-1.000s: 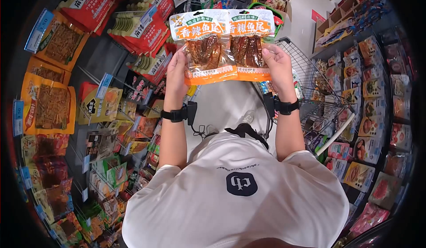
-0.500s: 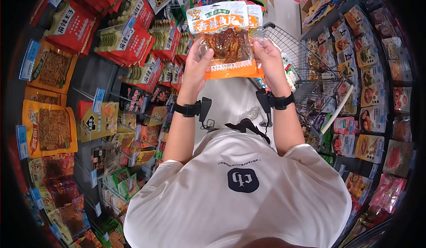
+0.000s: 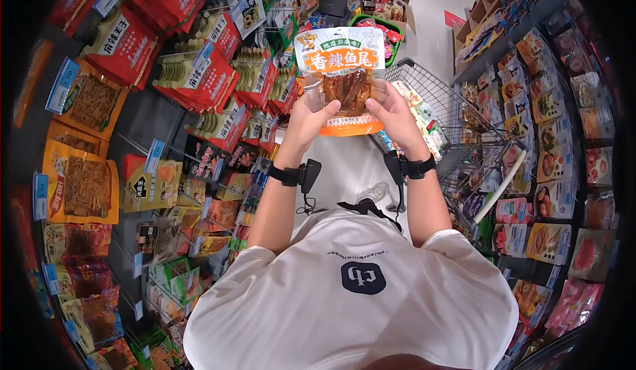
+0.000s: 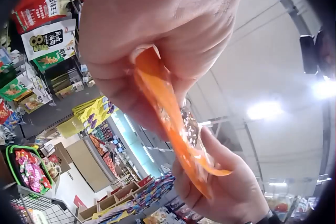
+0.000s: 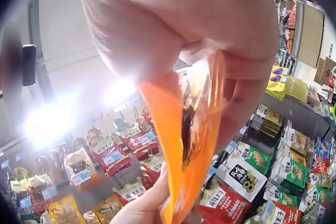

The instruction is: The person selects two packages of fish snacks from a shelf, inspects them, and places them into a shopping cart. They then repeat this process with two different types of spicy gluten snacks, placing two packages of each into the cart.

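In the head view a snack packet (image 3: 350, 57) with a white top, orange band and clear window is held upright before the chest, dark brown fish pieces (image 3: 348, 90) showing inside. My left hand (image 3: 310, 117) grips its left side and my right hand (image 3: 397, 117) its right side, both thumbs lying on the front. A second packet of the same kind is stacked behind, mostly hidden. Seen from below in the right wrist view, two orange bottom edges (image 5: 181, 145) spread apart. The left wrist view shows the orange edge (image 4: 163, 103) between the left thumb and fingers.
A wire shopping cart (image 3: 457, 138) with goods inside stands ahead on the right. Racks of hanging red snack bags (image 3: 192, 72) line the left, and packaged foods (image 3: 553, 151) fill the right shelf. A green basket (image 3: 397, 47) stands beyond the packets.
The two packets, side by side a second ago, slid over each other and now lie stacked as one. Both hands came closer together, and the packets are slightly lower in view than half a second ago.
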A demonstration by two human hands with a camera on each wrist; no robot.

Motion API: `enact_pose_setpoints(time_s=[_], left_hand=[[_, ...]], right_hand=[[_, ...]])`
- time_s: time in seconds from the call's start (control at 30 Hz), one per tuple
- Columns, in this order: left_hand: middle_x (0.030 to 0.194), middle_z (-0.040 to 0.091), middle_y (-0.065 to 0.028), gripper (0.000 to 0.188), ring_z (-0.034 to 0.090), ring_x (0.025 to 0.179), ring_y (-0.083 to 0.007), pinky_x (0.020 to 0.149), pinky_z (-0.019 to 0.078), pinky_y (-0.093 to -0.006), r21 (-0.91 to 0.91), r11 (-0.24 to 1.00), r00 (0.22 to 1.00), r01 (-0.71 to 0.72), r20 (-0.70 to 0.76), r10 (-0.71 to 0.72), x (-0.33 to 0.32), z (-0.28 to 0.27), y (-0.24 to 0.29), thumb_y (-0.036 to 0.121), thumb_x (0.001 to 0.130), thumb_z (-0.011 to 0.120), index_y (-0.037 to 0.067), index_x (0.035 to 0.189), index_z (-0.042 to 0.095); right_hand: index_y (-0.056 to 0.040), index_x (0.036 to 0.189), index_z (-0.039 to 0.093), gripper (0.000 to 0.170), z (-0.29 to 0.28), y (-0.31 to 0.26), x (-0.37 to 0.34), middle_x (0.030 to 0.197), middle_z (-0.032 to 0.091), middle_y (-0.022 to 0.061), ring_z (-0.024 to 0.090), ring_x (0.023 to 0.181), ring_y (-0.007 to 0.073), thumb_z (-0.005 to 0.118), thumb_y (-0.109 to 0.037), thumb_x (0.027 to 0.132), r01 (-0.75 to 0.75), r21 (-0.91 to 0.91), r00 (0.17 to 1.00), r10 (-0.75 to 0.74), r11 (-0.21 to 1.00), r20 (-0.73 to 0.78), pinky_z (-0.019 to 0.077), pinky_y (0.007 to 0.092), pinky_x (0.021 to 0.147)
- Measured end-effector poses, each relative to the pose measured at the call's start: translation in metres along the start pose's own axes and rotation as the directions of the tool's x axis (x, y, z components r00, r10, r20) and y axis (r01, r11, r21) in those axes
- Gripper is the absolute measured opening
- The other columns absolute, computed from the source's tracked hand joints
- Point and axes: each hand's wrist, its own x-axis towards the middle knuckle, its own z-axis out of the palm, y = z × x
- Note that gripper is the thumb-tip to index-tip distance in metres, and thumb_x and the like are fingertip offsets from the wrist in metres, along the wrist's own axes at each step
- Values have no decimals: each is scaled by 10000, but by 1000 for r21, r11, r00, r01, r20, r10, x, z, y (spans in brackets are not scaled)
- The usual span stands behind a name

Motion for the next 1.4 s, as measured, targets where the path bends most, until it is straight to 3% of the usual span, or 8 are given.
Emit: enact_pose_setpoints(time_s=[0.2, 0.33, 0.43, 0.5, 0.6, 0.9, 0.97, 1.4], left_hand=[[1134, 638, -118, 400, 615, 1028, -187, 886, 484, -312, 356, 921, 964, -157, -147, 222, 15, 8, -8, 73, 847, 693, -48, 1202, 553], [898, 555, -149, 465, 572, 806, -323, 733, 481, -380, 820, 479, 866, -313, 39, 499, 15, 40, 6, 84, 766, 687, -16, 1206, 577], [949, 536, -145, 522, 539, 894, -326, 813, 448, -404, 837, 418, 853, -354, 106, 511, 9, 56, 11, 111, 750, 687, 4, 1245, 560], [1017, 521, -140, 588, 498, 1033, -312, 903, 406, -397, 870, 268, 843, -415, 256, 474, 2, 64, 23, 146, 742, 716, 13, 1286, 537], [1095, 521, -141, 625, 450, 1110, -308, 966, 349, -412, 821, 237, 826, -519, 410, 387, -4, 65, 38, 184, 749, 720, 32, 1319, 513], [1065, 560, -85, 480, 555, 1024, -184, 909, 452, -302, 693, 607, 841, -389, -2, 541, 19, 43, 37, 62, 860, 656, 5, 1296, 462], [1127, 564, -90, 439, 553, 1053, -181, 938, 449, -309, 208, 976, 997, -71, 26, 67, 25, 36, 22, 79, 881, 655, 12, 1261, 445], [1004, 644, -139, 365, 619, 905, -154, 817, 495, -266, 54, 997, 993, -47, -106, 52, 24, 31, 7, 19, 897, 614, 12, 1168, 370]], right_hand=[[-25, 1408, 333, 718, 3, 14, 9, 1386, 391, 189, 486, 1224, 275, 718, -227, 836, 6, -579, 896, -262, 815, -359, 469, 346, 919], [-51, 1487, 150, 908, 39, 11, 13, 1399, 369, 185, 405, 1290, 276, 728, -322, 841, 356, -336, 929, -369, 872, 26, 416, 376, 1009], [-35, 1451, 205, 739, 41, 2, 15, 1356, 429, 168, 445, 1258, 260, 651, -267, 909, 373, -112, 921, -382, 921, -77, 431, 363, 1003], [-13, 1398, 271, 548, 39, -9, 10, 1289, 502, 148, 510, 1190, 226, 559, -187, 966, 140, 350, 969, -56, 926, -240, 458, 340, 969], [-13, 1365, 326, 463, 18, -7, 9, 1247, 550, 132, 561, 1123, 183, 538, -146, 974, 179, 412, 958, -63, 893, -281, 493, 324, 924], [3, 1353, 406, 462, -21, -15, -7, 1276, 557, 98, 562, 1126, 174, 580, -144, 951, 21, 350, 997, 7, 936, -78, 441, 322, 988], [1, 1363, 400, 492, -21, -13, -9, 1280, 554, 94, 558, 1134, 169, 601, -143, 939, 16, 359, 999, 4, 933, -53, 448, 318, 977], [-53, 1354, 426, 445, -53, 3, -13, 1168, 606, 68, 619, 1022, 163, 566, -213, 964, -88, 538, 989, 138, 839, -53, 536, 294, 837]])
